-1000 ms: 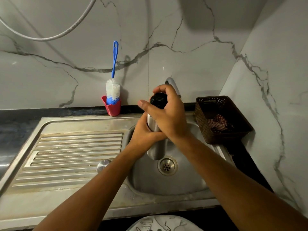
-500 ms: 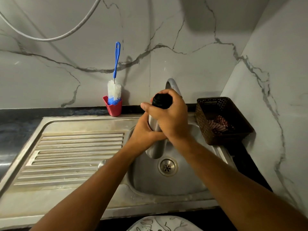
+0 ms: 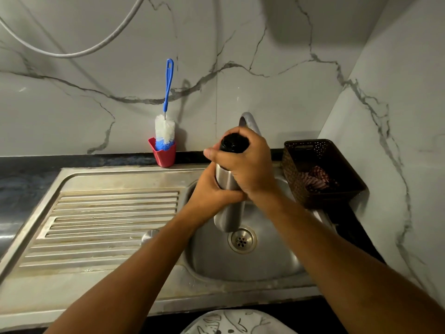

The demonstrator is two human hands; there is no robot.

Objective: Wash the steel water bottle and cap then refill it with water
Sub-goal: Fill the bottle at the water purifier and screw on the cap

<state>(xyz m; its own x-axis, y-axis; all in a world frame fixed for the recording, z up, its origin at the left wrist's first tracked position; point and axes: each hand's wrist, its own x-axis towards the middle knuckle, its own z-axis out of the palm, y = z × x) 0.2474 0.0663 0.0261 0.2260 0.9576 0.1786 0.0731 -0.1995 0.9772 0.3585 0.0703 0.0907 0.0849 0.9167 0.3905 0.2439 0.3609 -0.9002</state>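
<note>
The steel water bottle [image 3: 227, 216] is held upright over the sink basin [image 3: 265, 261], its base just above the drain. My left hand [image 3: 212, 194] grips the bottle's body from the left. My right hand [image 3: 245, 165] wraps over the black cap [image 3: 234, 142] at the top, fingers curled round it. The cap sits on the bottle. The tap spout [image 3: 249, 119] rises just behind my right hand; no water is seen running.
A blue-handled bottle brush [image 3: 166, 116] stands in a red cup [image 3: 163, 154] by the wall. A dark woven basket [image 3: 322, 172] with a striped cloth sits right of the sink. The ribbed drainboard [image 3: 108, 222] lies to the left. A grey hose [image 3: 72, 53] hangs across the wall.
My right hand has closed further over the cap, thumb and fingers turned round it. The bottle and my left hand have stayed in about the same place.
</note>
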